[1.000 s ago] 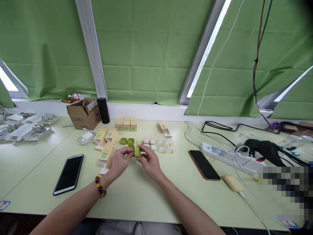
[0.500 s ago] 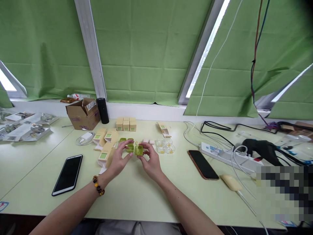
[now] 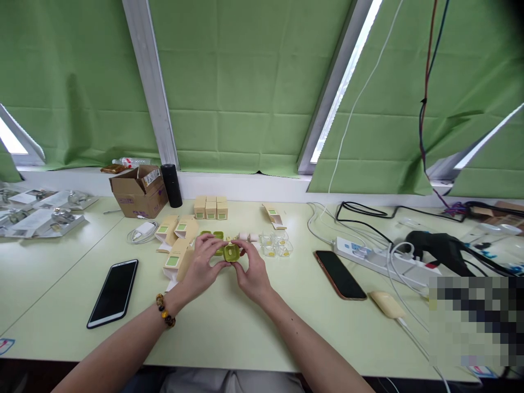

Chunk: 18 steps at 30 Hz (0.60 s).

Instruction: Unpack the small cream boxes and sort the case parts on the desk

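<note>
Head view: one pale table (image 3: pixel 254 333) stands below green blinds (image 3: pixel 254 82), with a white ledge (image 3: pixel 245 186) between. One green tub (image 3: pixel 231 253) is held over the table between both hands, its hollow showing. The left hand (image 3: pixel 204 267) has its thumb and fingers closed about the tub's left side; the right hand (image 3: pixel 252 273) pinches its right side, both grips barely parted.

Just behind and left of the tub sit more tubs (image 3: pixel 218 235), partly covered by the left hand, so I cannot count them. Left of it lie three opened boxes (image 3: pixel 176 262), then one charger (image 3: pixel 144 232) and one phone (image 3: pixel 113 293). Behind it stand three small boxes (image 3: pixel 210 209) in a row; farther back and left, one carton (image 3: pixel 141 197) and one black cylinder (image 3: pixel 171 186).

Right of the tub are pink pieces (image 3: pixel 244 237), partly hidden, four clear cups (image 3: pixel 284 249), a second phone (image 3: pixel 339 275) and one power strip (image 3: pixel 379 265).
</note>
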{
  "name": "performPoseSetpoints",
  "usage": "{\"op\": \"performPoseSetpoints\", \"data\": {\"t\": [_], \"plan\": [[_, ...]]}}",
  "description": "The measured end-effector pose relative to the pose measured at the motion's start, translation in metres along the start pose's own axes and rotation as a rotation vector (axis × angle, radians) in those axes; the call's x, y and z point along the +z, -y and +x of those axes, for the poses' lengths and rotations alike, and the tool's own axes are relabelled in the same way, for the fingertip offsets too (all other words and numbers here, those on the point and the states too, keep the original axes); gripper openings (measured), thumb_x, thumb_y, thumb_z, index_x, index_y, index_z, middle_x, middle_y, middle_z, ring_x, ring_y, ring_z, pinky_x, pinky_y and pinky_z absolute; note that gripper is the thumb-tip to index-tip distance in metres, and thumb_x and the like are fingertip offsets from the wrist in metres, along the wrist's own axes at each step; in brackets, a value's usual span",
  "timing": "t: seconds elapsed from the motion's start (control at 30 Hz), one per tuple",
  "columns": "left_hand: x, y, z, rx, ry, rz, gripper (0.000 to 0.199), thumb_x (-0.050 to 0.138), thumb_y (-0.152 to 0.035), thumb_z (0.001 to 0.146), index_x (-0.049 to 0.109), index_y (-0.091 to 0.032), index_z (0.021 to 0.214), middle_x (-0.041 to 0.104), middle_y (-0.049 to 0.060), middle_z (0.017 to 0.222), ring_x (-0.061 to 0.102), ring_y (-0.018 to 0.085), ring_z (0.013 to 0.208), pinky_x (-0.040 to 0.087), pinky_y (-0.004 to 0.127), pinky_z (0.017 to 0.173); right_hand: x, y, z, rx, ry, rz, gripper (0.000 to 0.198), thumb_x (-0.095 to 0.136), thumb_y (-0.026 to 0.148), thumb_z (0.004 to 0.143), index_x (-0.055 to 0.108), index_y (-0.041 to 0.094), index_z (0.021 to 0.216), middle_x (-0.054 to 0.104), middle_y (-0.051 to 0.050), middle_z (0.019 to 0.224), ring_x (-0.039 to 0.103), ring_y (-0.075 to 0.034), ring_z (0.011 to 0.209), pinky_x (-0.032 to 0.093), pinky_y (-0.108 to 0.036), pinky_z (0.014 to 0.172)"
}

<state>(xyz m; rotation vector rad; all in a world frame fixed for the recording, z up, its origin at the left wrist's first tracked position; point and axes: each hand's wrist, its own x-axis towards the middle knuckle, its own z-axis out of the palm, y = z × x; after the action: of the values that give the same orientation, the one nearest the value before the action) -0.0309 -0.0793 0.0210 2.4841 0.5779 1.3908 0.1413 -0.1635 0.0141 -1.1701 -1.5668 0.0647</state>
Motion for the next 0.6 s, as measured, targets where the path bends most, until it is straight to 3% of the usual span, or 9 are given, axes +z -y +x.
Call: {"op": "performPoseSetpoints", "data": {"t": [0.17, 0.27, 0.4, 0.6], "plan": [[-0.004, -0.010, 0.002, -0.013, 0.000, 0.056, 0.039, 0.071, -0.024, 0.093, 0.064, -0.025, 0.131, 0.068, 0.011, 0.119, 0.049, 0.031, 0.122, 0.051, 0.055, 0.102, -0.002, 0.005, 0.000, 0.010, -0.011, 0.074, 0.053, 0.058, 0.012, 0.090, 0.049, 0.026, 0.141, 0.064, -0.012, 0.132, 0.064, -0.027, 0.114, 0.058, -0.045, 0.092], [-0.005, -0.014, 0.004, -0.015, -0.050, 0.089, 0.037, 0.074, -0.026, 0.092, 0.064, -0.024, 0.128, 0.068, 0.010, 0.117, 0.050, 0.030, 0.119, 0.050, 0.053, 0.102, -0.003, 0.008, 0.001, -0.003, -0.067, 0.125, 0.041, 0.057, 0.015, 0.094, 0.055, 0.026, 0.133, 0.065, -0.012, 0.130, 0.064, -0.027, 0.115, 0.057, -0.046, 0.094], [-0.004, -0.012, 0.001, 0.024, -0.080, 0.171, 0.036, 0.075, -0.028, 0.091, 0.065, -0.023, 0.126, 0.069, 0.010, 0.114, 0.052, 0.030, 0.117, 0.049, 0.050, 0.101, -0.003, 0.011, 0.002, -0.034, -0.161, 0.002, 0.017, 0.060, 0.018, 0.095, 0.067, 0.026, 0.108, 0.066, -0.010, 0.116, 0.062, -0.028, 0.113, 0.054, -0.047, 0.096], [-0.006, -0.016, -0.005, 0.174, -0.058, 0.333, 0.032, 0.076, -0.029, 0.091, 0.068, -0.022, 0.121, 0.073, 0.009, 0.106, 0.055, 0.030, 0.113, 0.046, 0.047, 0.101, 0.000, 0.014, 0.001, -0.009, -0.227, -0.148, 0.010, 0.065, 0.019, 0.092, 0.071, 0.024, 0.098, 0.062, -0.008, 0.100, 0.057, -0.027, 0.102, 0.052, -0.045, 0.085]]}}
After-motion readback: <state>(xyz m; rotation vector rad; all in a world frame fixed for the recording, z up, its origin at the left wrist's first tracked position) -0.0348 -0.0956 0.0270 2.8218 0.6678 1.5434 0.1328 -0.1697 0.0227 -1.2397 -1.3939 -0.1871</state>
